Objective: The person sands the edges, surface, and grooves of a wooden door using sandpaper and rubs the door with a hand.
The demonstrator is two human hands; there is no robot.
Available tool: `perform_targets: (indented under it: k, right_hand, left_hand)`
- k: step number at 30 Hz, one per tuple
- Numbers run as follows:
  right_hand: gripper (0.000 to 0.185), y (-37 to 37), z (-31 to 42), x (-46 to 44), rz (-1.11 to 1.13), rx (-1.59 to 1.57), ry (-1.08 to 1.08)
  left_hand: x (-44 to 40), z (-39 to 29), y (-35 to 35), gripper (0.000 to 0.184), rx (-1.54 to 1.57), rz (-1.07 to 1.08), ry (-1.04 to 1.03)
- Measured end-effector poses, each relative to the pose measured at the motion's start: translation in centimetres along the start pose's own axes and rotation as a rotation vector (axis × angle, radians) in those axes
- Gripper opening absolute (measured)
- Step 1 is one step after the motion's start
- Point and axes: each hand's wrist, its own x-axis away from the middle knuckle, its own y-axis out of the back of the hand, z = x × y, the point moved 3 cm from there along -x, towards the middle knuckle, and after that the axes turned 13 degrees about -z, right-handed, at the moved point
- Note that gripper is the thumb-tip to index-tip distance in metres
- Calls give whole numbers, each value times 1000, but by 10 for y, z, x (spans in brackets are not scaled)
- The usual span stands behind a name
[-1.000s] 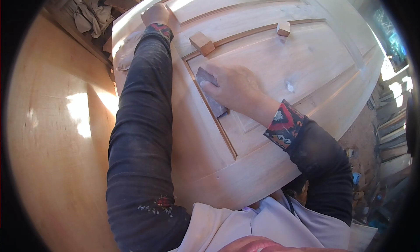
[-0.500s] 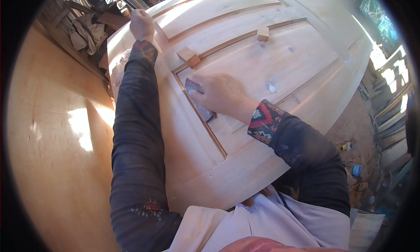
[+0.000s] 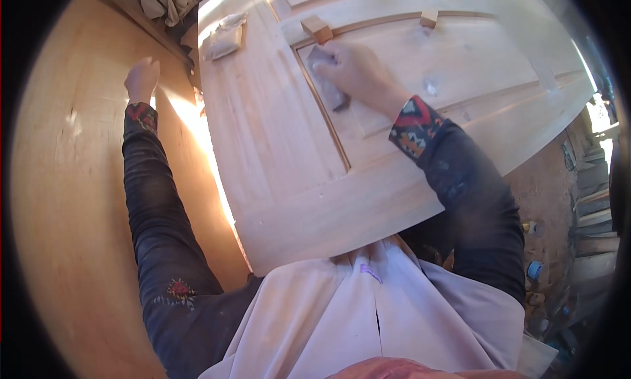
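Note:
My right hand is closed on a greyish piece of sandpaper and presses it on the panelled wooden door. The sandpaper lies along the inner side of a panel's recessed border, near that panel's upper left corner. My left hand is off the door, in front of the plywood sheet on the left, with its fingers curled in and nothing visible in them. Close above my right hand a small wooden block sits on the panel frame. A second wooden block is farther right.
A clear plastic bag lies on the door's upper left part. Crumpled cloth is at the top left. A sunlit gap separates the door from the plywood. At right, stacked wood strips and a blue-and-white round item are on the ground.
My left hand has left the door's far edge and moved down and left, over the plywood. My right hand stays on the panel with the sandpaper. The view has shifted.

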Motion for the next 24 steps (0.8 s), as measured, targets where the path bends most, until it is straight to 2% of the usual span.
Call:
perform_targets:
  k: [2,4,6,8,10,13,16,18,21,24]
  right_hand:
    - [28,1,-16,-10,-67,-241,-223]
    - [28,14,-27,-20,-195,-210,-215]
    - [30,26,-41,-26,-257,-132,-190]
    - [36,33,-53,-31,-245,-2,-150]
    - [36,28,-65,-35,-226,44,-154]
    - [36,22,-69,-36,-195,153,-101]
    - [35,22,-66,-37,-143,240,-47]
    - [34,21,-62,-36,-121,227,-41]
    - [29,18,-38,-25,-84,140,-47]
    - [24,7,-1,-6,0,99,16]
  left_hand:
    - [13,-36,30,42,388,-28,-241]
    - [52,-105,81,39,722,86,-249]
    - [89,-157,97,41,776,299,-368]
    - [132,-204,115,41,901,221,-612]
    - [163,-237,109,40,883,63,-872]
    - [179,-245,109,36,724,-63,-1110]
    - [141,-226,94,33,746,-241,-909]
    - [104,-211,66,29,775,-255,-581]
    - [86,-221,45,25,1278,312,232]
    - [92,-245,-6,26,1336,45,292]
